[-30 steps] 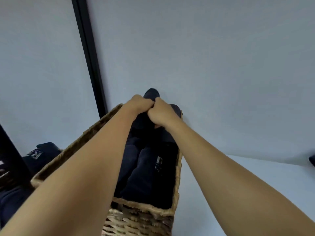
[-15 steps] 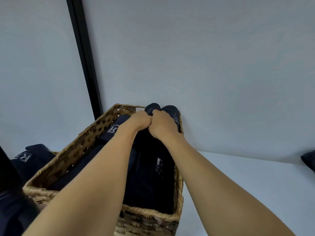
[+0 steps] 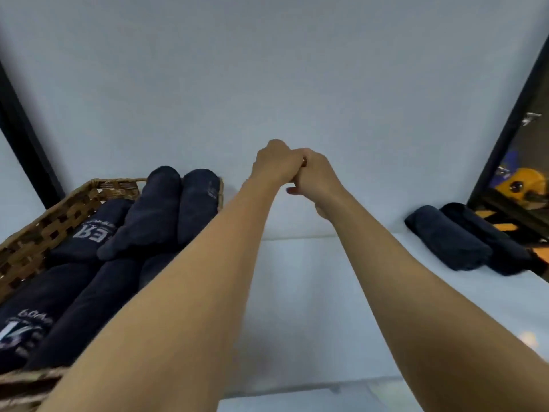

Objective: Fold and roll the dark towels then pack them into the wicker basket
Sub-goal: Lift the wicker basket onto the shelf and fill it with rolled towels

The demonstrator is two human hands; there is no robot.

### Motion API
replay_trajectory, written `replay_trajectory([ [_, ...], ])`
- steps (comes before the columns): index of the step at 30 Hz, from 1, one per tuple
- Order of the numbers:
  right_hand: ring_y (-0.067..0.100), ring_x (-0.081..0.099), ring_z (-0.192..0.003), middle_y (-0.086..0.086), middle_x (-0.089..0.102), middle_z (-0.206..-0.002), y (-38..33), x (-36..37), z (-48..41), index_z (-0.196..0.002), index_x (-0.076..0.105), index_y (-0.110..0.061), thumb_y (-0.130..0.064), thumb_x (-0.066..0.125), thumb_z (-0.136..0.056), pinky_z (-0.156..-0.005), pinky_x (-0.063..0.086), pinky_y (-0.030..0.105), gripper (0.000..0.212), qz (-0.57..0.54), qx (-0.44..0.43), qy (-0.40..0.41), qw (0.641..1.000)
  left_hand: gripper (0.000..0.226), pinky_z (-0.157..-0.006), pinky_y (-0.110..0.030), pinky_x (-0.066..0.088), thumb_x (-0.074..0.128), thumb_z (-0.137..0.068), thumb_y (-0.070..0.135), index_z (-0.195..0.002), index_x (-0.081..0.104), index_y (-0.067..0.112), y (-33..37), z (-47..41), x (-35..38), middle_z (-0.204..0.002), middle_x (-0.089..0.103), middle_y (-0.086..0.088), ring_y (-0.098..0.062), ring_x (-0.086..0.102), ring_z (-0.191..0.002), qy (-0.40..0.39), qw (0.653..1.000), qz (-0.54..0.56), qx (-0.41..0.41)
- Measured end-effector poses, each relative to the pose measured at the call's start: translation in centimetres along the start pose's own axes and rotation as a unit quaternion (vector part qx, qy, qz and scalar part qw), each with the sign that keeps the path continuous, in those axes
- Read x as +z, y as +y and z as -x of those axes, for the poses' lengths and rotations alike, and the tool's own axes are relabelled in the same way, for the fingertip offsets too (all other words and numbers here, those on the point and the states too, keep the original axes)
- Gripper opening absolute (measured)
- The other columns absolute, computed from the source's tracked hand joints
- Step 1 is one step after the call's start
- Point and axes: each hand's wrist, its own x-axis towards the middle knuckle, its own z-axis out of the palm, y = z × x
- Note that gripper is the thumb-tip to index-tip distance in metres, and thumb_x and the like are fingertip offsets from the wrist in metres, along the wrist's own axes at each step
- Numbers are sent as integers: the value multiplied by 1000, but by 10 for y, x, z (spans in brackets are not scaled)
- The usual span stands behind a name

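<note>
I see a pale table [image 3: 297, 292], wicker basket [image 3: 44, 224] standing at its left, two rolled dark towels [image 3: 463, 242] lying touching at its far right.

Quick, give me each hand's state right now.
Left hand: closed in a fist, holding nothing visible, pressed against the right hand.
Right hand: fingers curled shut, nothing visible in it, clear of the wicker basket.
</note>
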Motion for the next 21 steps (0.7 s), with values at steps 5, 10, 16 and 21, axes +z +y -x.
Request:
replay_trajectory([
  [5,19,61,-101,5,65,-117,72,-118,9,-123,56,-16,-2,44,-91,-84,50,31,37,137,58,68,987,32,-80,-39,55,49,-95,31,-110,63,6,38,4,141,-105,68,-11,-28,64,-88,-122,978,162,-54],
  [10,23,60,-102,6,63,-112,156,-211,13,-123,58,-12,-12,48,-94,-76,44,29,30,287,130,101,944,29,-78,-37,55,48,-92,25,-112,62,9,55,8,269,-109,67,-10,-27,61,-88,-218,945,227,-88],
  [16,34,61,-91,15,64,-101,235,-271,3,-109,60,-12,-33,45,-94,-73,49,40,30,423,148,108,887,54,-89,-43,52,52,-77,31,-123,55,4,61,-2,372,-112,66,-14,-31,62,-101,-262,919,271,-118],
  [21,33,60,-102,12,63,-111,254,-279,-11,-126,53,-10,-24,45,-100,-77,46,36,30,416,165,87,890,52,-77,-35,49,48,-89,29,-135,46,4,58,-15,402,-117,64,-14,-28,61,-99,-209,940,234,-137],
])
